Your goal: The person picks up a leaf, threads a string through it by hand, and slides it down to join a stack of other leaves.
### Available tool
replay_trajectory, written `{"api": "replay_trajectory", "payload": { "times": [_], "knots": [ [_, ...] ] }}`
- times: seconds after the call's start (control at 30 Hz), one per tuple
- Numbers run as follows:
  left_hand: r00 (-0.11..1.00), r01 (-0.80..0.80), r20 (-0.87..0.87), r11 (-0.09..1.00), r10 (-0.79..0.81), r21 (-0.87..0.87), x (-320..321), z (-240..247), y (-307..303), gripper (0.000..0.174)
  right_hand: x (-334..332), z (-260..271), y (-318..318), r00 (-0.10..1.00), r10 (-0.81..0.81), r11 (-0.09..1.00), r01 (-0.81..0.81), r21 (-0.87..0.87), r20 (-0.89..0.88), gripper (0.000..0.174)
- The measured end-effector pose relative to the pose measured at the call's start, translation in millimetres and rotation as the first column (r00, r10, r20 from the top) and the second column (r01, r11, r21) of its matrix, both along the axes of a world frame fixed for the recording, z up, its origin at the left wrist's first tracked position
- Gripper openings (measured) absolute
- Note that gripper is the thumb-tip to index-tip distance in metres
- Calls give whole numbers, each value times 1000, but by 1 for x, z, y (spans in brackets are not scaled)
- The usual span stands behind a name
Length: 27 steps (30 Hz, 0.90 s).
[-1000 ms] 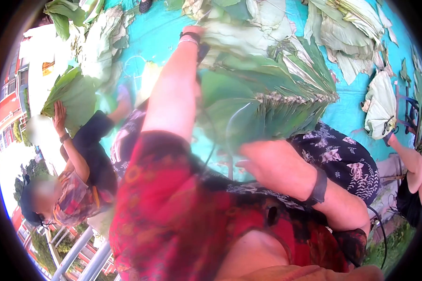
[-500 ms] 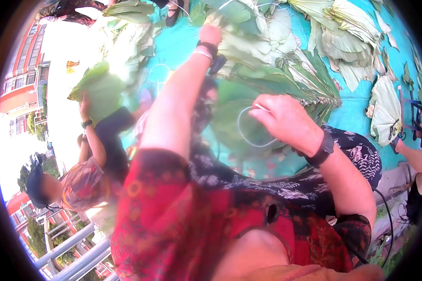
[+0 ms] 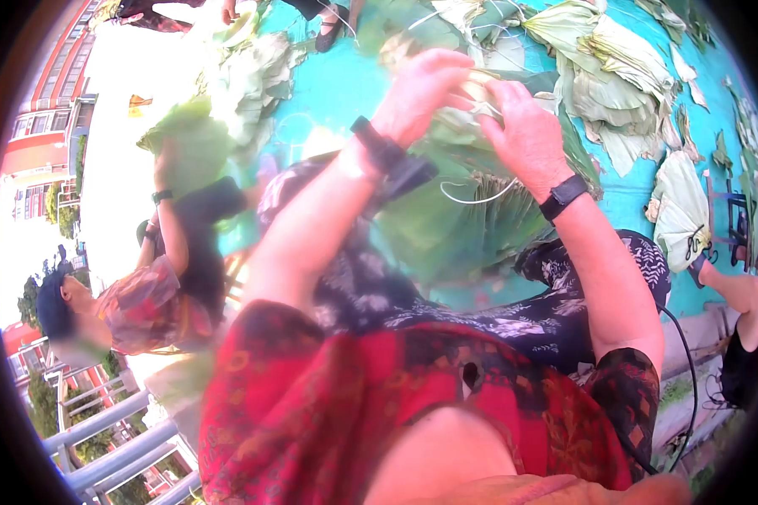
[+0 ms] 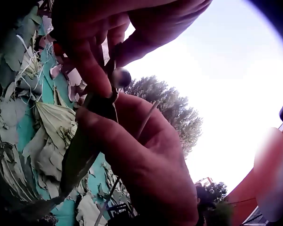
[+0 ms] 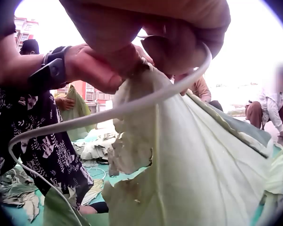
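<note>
A large, pale lotus leaf [image 5: 193,160] with a torn edge hangs from both hands, its veins fanning out from the gathered top. My left hand [image 3: 421,94] pinches that top between thumb and fingers. Close beside it, my right hand [image 3: 529,135] grips the same gathered end along with a white cord [image 5: 108,112], which loops out from the fingers and trails down. Below the hands in the head view lies a stack of green leaves [image 3: 455,240], pleated along one side. In the left wrist view the fingertips of both hands meet at the leaf tip.
Heaps of wilted leaves [image 3: 611,76] cover a turquoise ground sheet [image 3: 619,172]. At the left a seated person [image 3: 156,295] in a cap holds up another leaf [image 3: 189,139]. A tied leaf bundle [image 3: 680,206] stands at the right. Metal railings [image 3: 118,442] run at lower left.
My left hand was reaching far forward among the leaves and has come back with a leaf. My right hand, holding the cord, has risen from the lap to meet it.
</note>
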<state>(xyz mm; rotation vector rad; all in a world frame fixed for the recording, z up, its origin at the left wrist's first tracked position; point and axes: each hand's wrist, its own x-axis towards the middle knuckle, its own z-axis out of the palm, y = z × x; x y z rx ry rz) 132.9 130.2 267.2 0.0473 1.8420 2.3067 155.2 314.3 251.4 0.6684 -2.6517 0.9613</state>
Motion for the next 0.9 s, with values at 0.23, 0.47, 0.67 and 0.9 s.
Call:
{"api": "replay_trajectory", "payload": {
  "times": [0.23, 0.47, 0.67, 0.9],
  "knots": [
    [913, 275, -142, 834, -383, -477, -13, 9, -10, 28, -38, -11, 32, 887, 273, 883, -77, -463, 373, 21],
    [912, 326, -106, 858, -396, -397, -12, 6, -15, 19, -30, 21, 32, 678, 492, 753, -16, -658, 546, 28],
    [917, 364, -62, 889, -395, -279, -6, 1, -7, 16, -32, 8, 33, 697, 505, 722, -20, -691, 508, 22],
    [893, 432, 34, 833, -449, -346, -9, -8, -3, 19, -35, 3, 38, 699, 481, 718, 32, -695, 529, 15]
  ]
}}
